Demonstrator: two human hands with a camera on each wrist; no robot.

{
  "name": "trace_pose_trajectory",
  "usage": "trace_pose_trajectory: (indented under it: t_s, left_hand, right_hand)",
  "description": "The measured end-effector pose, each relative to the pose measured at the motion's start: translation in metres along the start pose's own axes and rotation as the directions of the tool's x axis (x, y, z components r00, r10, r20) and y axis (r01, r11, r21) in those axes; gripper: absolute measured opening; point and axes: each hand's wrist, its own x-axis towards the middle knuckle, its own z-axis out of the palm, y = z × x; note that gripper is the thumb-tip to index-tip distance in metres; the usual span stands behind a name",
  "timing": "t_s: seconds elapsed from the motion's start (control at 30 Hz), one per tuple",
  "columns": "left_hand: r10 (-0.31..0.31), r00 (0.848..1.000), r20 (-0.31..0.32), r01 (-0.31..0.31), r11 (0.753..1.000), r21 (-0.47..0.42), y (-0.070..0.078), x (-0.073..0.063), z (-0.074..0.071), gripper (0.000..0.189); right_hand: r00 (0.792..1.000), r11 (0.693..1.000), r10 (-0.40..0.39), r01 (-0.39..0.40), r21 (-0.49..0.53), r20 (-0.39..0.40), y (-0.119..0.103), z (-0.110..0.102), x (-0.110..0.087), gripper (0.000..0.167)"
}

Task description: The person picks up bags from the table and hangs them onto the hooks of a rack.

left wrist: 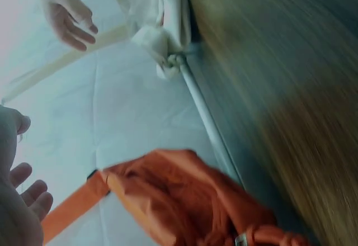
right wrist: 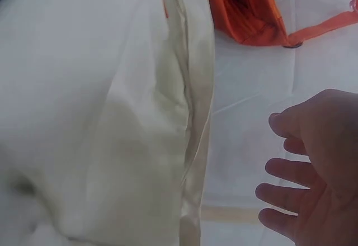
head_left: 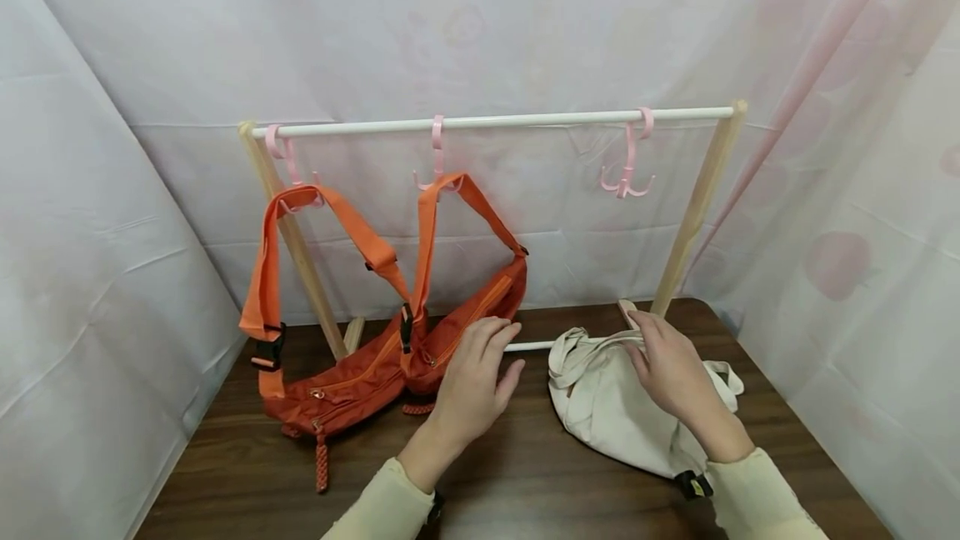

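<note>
A cream fabric bag lies on the table with its strap bunched at the back. My right hand is over its far right part, fingers loosely bent; in the right wrist view this hand holds nothing and stands apart from the fabric. My left hand is beside the second orange bag, which hangs by its strap from the middle pink hook. Its fingers are relaxed with nothing between them. Another orange bag hangs from the left pink hook, its body down at the table.
A wooden rack with a white top bar stands on the dark wood table. A lower white rod runs behind the bags. The right pink hook holds nothing. Pale curtains enclose the back and sides.
</note>
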Motion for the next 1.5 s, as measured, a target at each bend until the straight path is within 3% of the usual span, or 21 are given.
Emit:
trace_pose_trajectory:
  t_s: [0.3, 0.5, 0.63, 0.83, 0.97, 1.07, 1.27, 1.5]
  left_hand:
    - [-0.009, 0.991, 0.13, 0.007, 1.0, 0.018, 0.01, 0.005, 0.032, 0.059]
    - [-0.063, 0.967, 0.247, 0.055, 0.998, 0.042, 0.011, 0.004, 0.051, 0.062]
    - [-0.118, 0.929, 0.35, 0.095, 0.992, 0.082, 0.012, 0.008, 0.066, 0.066]
    - [-0.2, 0.854, 0.481, 0.148, 0.978, 0.144, 0.014, 0.015, 0.089, 0.067]
    - [-0.249, 0.803, 0.542, 0.186, 0.968, 0.168, 0.014, 0.014, 0.1, 0.068]
    - [-0.269, 0.781, 0.563, 0.199, 0.962, 0.185, 0.015, 0.012, 0.106, 0.066]
    - [-0.278, 0.785, 0.554, 0.186, 0.958, 0.218, 0.014, 0.011, 0.113, 0.053]
    - [-0.28, 0.807, 0.52, 0.179, 0.955, 0.237, 0.013, 0.011, 0.117, 0.015]
  right_hand:
    - [1.0, 0.999, 0.011, -0.011, -0.046, -0.004, 0.01, 0.0, -0.008, 0.055]
    - [0.996, 0.996, 0.071, -0.068, -0.061, 0.046, 0.014, -0.005, -0.009, 0.055]
    - [0.984, 0.988, 0.144, -0.137, -0.071, 0.101, 0.019, -0.008, -0.01, 0.056]
    - [0.955, 0.971, 0.233, -0.217, -0.101, 0.186, 0.028, -0.007, -0.01, 0.058]
    - [0.94, 0.965, 0.258, -0.24, -0.106, 0.223, 0.032, -0.003, -0.009, 0.058]
    - [0.929, 0.962, 0.271, -0.253, -0.1, 0.252, 0.034, 0.0, -0.007, 0.057]
    - [0.901, 0.954, 0.3, -0.288, -0.086, 0.313, 0.035, 0.003, -0.003, 0.055]
    - [0.873, 0.95, 0.303, -0.31, -0.045, 0.382, 0.037, 0.007, 0.002, 0.056]
